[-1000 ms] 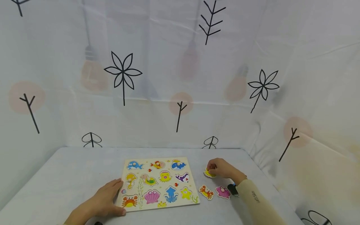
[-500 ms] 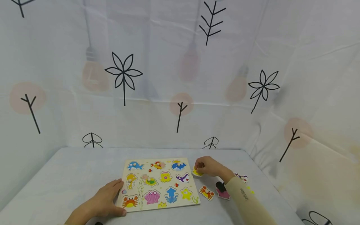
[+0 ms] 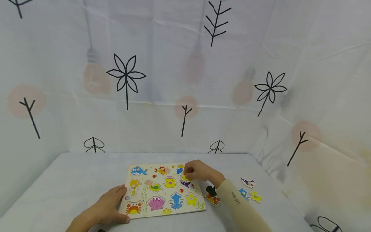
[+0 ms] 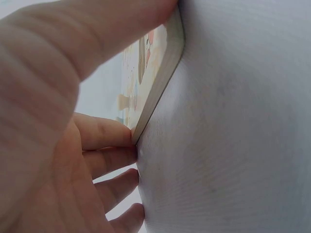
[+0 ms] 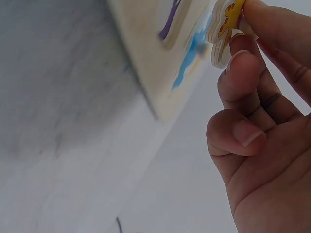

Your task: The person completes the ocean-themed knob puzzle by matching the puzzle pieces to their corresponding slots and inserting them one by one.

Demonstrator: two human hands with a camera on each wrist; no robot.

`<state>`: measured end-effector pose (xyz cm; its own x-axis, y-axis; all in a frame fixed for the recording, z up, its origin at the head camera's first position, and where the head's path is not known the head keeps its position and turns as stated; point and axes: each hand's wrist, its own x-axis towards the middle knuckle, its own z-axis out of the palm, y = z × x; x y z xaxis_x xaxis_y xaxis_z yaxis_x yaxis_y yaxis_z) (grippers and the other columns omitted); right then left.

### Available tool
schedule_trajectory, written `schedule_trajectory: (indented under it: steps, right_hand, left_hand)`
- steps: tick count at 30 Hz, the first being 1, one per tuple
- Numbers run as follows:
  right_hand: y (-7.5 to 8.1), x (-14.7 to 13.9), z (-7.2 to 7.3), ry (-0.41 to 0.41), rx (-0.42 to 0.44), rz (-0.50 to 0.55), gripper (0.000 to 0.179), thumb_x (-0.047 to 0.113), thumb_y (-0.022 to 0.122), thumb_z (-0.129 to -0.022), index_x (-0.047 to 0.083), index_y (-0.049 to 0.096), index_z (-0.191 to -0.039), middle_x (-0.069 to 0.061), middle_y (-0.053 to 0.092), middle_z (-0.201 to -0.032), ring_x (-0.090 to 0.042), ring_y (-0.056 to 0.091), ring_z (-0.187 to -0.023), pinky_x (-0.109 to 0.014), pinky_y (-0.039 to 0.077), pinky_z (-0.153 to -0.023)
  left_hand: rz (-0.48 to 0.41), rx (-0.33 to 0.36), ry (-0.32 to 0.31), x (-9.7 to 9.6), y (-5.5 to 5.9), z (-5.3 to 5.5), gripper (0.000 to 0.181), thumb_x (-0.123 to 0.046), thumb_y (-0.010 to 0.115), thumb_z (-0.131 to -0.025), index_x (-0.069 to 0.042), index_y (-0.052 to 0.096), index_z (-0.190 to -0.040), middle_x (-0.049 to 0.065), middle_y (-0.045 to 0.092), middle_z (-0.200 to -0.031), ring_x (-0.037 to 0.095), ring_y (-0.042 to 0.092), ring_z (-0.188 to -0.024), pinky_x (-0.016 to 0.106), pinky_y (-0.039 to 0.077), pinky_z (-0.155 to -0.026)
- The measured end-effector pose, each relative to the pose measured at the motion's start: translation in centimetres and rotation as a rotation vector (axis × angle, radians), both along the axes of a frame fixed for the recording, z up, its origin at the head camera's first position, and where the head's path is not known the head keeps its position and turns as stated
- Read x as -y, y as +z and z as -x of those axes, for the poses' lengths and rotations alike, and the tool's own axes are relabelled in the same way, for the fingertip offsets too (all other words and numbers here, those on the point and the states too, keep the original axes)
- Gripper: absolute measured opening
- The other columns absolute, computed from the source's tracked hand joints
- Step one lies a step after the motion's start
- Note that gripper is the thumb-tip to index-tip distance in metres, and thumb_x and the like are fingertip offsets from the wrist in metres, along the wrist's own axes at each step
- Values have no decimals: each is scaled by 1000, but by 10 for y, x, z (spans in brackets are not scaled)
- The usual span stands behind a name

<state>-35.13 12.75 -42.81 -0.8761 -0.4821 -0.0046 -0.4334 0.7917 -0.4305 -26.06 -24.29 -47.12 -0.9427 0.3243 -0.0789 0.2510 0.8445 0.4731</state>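
Right hand [image 3: 201, 170] pinches yellow piece [image 5: 228, 22] over puzzle board [image 3: 165, 193]; left hand [image 3: 108, 205], fingers extended, touches board's left edge.

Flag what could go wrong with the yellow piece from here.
The right hand holds the yellow piece in a pinch, so it might slip. Held above the board, it could bump the nearby blue whale. The black wrist camera appears over the loose crab piece and may brush it aside.

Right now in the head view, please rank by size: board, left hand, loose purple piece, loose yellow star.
Board
Left hand
Loose purple piece and loose yellow star: too alike to rank
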Motion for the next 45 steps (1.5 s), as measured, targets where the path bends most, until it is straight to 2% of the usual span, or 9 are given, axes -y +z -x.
schedule_trajectory:
  steps: [8, 16, 26, 45]
  right_hand:
    - [0, 28, 1, 97, 3, -2, 6, 20, 69, -89, 24, 66, -85, 10, 58, -76, -7, 52, -72, -22, 48, -64]
    - [2, 50, 1, 136, 6, 0, 4, 21, 69, -89, 23, 66, -87, 10, 58, -76, -6, 51, -71, -20, 48, -63]
    - [-9, 64, -3, 188, -8, -59, 7, 19, 68, -89, 24, 65, -86, 12, 55, -74, -4, 49, -69, -18, 44, -60]
    - [-11, 71, 1, 144, -35, -129, 8, 20, 67, -90, 27, 64, -85, 12, 55, -75, -5, 50, -69, -19, 45, -59]
  left_hand:
    - [-2, 4, -3, -1, 0, 0, 113, -58, 85, -53, 5, 44, -138, 27, 35, -145, 48, 29, -133, 65, 23, -108]
    - [-8, -20, -25, 1, 1, -2, 112, -57, 85, -56, 6, 43, -138, 27, 35, -145, 48, 29, -134, 65, 23, -108]
    - [-8, -12, -14, 1, 1, -1, 113, -58, 85, -54, 5, 44, -138, 27, 36, -145, 47, 29, -134, 64, 24, -108]
    - [-17, -14, -18, 1, 3, -2, 111, -54, 86, -55, 6, 44, -137, 27, 35, -145, 47, 30, -133, 63, 25, -108]
